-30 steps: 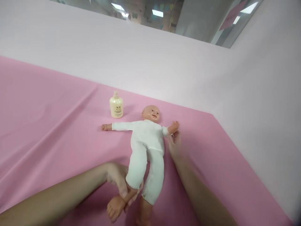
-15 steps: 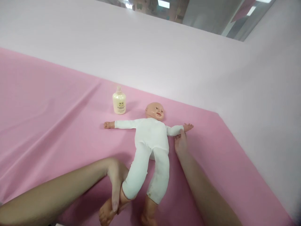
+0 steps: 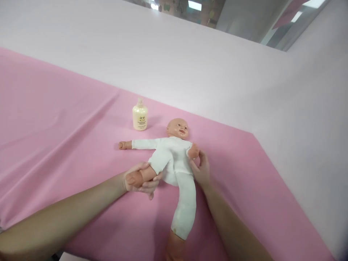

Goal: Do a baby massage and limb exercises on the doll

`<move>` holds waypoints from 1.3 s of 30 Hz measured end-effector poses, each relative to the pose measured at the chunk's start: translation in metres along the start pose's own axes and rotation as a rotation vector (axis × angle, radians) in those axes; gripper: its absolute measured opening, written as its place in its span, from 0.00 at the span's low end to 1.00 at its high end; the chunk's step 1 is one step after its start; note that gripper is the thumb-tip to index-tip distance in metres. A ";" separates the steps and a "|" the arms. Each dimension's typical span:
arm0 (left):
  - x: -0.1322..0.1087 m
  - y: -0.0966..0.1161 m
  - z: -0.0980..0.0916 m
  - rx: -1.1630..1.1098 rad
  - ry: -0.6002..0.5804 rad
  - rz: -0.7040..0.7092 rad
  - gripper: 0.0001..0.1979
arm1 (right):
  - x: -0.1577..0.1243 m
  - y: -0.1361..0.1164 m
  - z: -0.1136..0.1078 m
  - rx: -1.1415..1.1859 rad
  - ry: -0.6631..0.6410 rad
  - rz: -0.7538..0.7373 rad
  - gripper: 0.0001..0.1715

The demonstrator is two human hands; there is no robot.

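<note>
A baby doll (image 3: 176, 154) with a white cloth body lies on its back, its head away from me. My left hand (image 3: 145, 185) is wrapped round the lower part of the leg on the left, which is raised and bent up towards the belly. At the other side, my right hand (image 3: 201, 168) grips the doll's arm near its hand, and that arm is folded up by the chest. The doll's other arm stretches out to the left, and its other leg lies straight towards me.
A pale yellow pump bottle (image 3: 140, 116) stands upright beyond the doll's outstretched arm. Pink cloth (image 3: 67, 119) with creases on the left covers the surface. Behind it rises a white wall (image 3: 163, 58) with a window (image 3: 206, 16) above.
My left hand has pushed the held leg up and forward, bending it towards the belly. My right hand has brought the doll's arm inward from its outstretched position to the chest.
</note>
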State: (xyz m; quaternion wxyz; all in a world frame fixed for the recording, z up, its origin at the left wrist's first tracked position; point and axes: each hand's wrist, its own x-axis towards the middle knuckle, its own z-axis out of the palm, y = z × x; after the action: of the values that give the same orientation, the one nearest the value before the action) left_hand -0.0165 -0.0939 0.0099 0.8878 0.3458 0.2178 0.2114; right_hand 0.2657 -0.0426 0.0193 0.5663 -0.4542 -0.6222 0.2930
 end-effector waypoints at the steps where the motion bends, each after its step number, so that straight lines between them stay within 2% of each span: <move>1: 0.002 0.003 0.003 -0.021 -0.045 0.009 0.29 | -0.002 -0.004 0.001 -0.051 -0.061 -0.042 0.25; 3: 0.006 0.006 0.009 -0.069 -0.112 0.045 0.29 | -0.003 -0.011 0.002 -0.116 -0.167 -0.122 0.22; 5: 0.010 0.006 0.014 -0.103 -0.110 0.071 0.27 | -0.001 -0.015 0.003 -0.145 -0.231 -0.179 0.20; 8: 0.012 0.006 0.018 -0.106 -0.064 0.065 0.26 | 0.001 -0.016 0.003 -0.159 -0.256 -0.205 0.20; 11: 0.010 0.005 0.013 -0.065 -0.130 0.050 0.27 | 0.000 -0.011 0.003 -0.125 -0.226 -0.176 0.21; 13: 0.007 0.002 0.006 -0.015 -0.269 0.020 0.29 | 0.000 -0.006 0.002 -0.089 -0.172 -0.121 0.23; 17: 0.006 -0.005 -0.006 0.113 -0.735 -0.185 0.32 | 0.005 0.009 0.000 -0.001 0.006 0.010 0.27; 19: 0.007 -0.006 -0.007 0.177 -0.847 -0.276 0.31 | 0.010 0.020 -0.002 0.096 0.122 0.058 0.28; 23: 0.009 -0.003 0.003 0.372 -0.810 -0.288 0.24 | 0.023 0.043 -0.009 0.258 0.335 0.200 0.30; 27: 0.006 0.003 0.016 0.486 -0.749 -0.247 0.19 | 0.031 0.061 -0.020 0.429 0.399 0.360 0.38; 29: 0.004 0.007 0.020 0.506 -0.728 -0.219 0.19 | 0.033 0.067 -0.024 0.497 0.406 0.395 0.39; 33: 0.001 0.006 0.023 0.501 -0.707 -0.128 0.21 | 0.033 0.070 -0.026 0.480 0.381 0.372 0.39; 36: 0.000 -0.003 0.021 0.410 -0.533 0.036 0.25 | 0.032 0.063 -0.023 0.412 0.362 0.348 0.42; 39: 0.002 -0.007 0.019 0.331 -0.406 0.093 0.28 | 0.028 0.052 -0.017 0.234 0.365 0.233 0.40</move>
State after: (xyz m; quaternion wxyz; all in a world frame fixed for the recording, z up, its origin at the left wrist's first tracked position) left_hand -0.0034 -0.1076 0.0166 0.8339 0.5315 0.0506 0.1398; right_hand 0.2961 0.0012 -0.0109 0.6804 -0.4998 -0.4147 0.3395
